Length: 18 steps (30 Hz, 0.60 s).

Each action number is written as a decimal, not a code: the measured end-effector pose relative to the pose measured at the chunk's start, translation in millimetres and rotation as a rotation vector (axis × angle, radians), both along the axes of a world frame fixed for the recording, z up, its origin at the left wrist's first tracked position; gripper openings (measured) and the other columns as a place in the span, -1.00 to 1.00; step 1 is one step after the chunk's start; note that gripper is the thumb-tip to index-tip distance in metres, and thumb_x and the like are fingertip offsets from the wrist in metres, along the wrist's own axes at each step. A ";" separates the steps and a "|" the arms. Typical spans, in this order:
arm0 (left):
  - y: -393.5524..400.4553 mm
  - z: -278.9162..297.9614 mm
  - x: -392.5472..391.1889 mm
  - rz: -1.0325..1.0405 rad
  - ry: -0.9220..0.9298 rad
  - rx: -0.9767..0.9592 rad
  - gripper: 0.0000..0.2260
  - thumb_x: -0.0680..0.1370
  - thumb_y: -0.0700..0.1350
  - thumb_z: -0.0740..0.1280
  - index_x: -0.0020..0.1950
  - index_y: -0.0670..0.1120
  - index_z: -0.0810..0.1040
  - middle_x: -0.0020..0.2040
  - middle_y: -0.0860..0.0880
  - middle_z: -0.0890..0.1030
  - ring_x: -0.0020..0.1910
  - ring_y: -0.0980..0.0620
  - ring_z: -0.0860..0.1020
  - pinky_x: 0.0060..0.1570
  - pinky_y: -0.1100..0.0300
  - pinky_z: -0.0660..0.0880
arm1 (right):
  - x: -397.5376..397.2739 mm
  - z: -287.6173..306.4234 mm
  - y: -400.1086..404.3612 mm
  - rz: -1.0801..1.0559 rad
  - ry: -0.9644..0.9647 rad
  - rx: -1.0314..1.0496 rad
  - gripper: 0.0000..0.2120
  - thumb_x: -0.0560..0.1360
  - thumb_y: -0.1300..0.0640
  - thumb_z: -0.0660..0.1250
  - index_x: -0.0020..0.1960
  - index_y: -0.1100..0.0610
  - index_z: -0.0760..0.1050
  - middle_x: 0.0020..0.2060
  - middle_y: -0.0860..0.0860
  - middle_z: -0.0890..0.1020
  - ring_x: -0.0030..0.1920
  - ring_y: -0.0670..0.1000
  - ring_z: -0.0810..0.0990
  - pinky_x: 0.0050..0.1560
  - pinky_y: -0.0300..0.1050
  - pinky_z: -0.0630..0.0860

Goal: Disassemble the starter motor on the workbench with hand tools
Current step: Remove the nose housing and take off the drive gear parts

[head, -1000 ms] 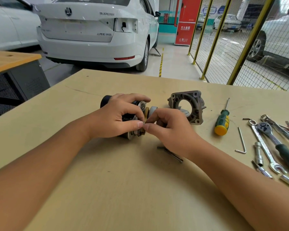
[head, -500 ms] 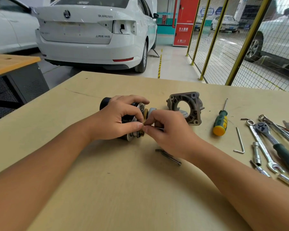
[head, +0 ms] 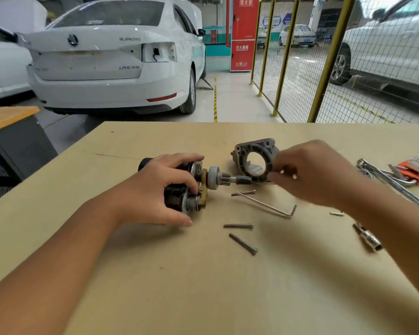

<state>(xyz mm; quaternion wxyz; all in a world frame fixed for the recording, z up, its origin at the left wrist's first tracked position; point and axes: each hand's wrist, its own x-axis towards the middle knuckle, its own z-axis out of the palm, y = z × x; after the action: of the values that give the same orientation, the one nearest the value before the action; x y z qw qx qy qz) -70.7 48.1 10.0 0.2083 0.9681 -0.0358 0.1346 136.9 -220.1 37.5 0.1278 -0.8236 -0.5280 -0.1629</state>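
A: Status. Starter motor (head: pixel 179 187) lies on its side mid-counter (head: pixel 203 274), toward the far edge. Left hand (head: pixel 155 192) wraps the body, fingers curled over the top, thumb underneath. Pinion gear and shaft (head: pixel 224 179) stick out bare to the right.

B: Right hand (head: pixel 317 172)?

A: Off the motor, just right of the shaft tip, in front of the removed end housing (head: pixel 254 160). Motion-blurred. Fingers look bent, but I can't tell if they're pinching anything.

B: Risks?

A: Main one, my read: small parts. If a clip or pin is in those fingers, it could drop and roll. Three loose bolts (head: pixel 243 244) and a hex key (head: pixel 266 204) already lie scattered near the motor; a small pin (head: pixel 336 213) sits toward the right edge.

B: Motor itself?

A: It's round and lying sideways. Only the left hand stops it rolling. If that grip eases, the yellowish fork (head: pixel 203 187) and drive may slip out unsupported.

B: Tools?

A: Wrenches (head: pixel 382 175) piled at the right edge, close to the right forearm. A sweep could knock them.
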 end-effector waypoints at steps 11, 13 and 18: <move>-18.5 13.1 -7.4 0.013 -0.223 0.360 -0.56 0.30 0.29 0.53 0.11 0.16 0.66 0.37 0.09 0.53 0.38 -0.04 0.45 0.27 -0.18 0.37 | 52.5 -8.2 -19.2 -0.619 0.485 -0.343 -0.83 0.41 0.26 0.33 -0.01 0.28 0.51 -0.38 0.23 0.66 -0.54 0.16 0.63 -0.55 -0.12 0.53; -38.1 13.1 -4.3 -0.120 -0.273 0.443 -0.64 0.36 0.25 0.54 0.04 0.09 0.69 0.06 0.10 0.64 0.05 0.01 0.56 0.02 -0.04 0.43 | 51.9 -9.8 -17.2 -0.615 0.498 -0.342 -0.83 0.40 0.29 0.31 -0.02 0.29 0.49 -0.36 0.24 0.65 -0.58 0.14 0.60 -0.56 -0.16 0.49; -88.8 -8.6 10.6 -0.305 -0.179 0.536 -0.91 0.55 0.04 0.41 -0.07 0.07 0.68 -0.23 0.13 0.57 -0.18 0.10 0.42 -0.20 0.13 0.28 | 56.2 -12.4 -19.6 -0.624 0.438 -0.344 -0.87 0.34 0.21 0.43 -0.18 0.27 0.55 -0.38 0.17 0.64 -0.47 0.09 0.61 -0.56 -0.23 0.47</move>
<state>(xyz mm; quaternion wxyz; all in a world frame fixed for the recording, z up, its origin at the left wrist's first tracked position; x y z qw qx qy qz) -60.1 -40.7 1.4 -0.0403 0.9563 -0.2327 0.1724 193.0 -239.7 25.0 0.0421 -0.9687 -0.2329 0.0755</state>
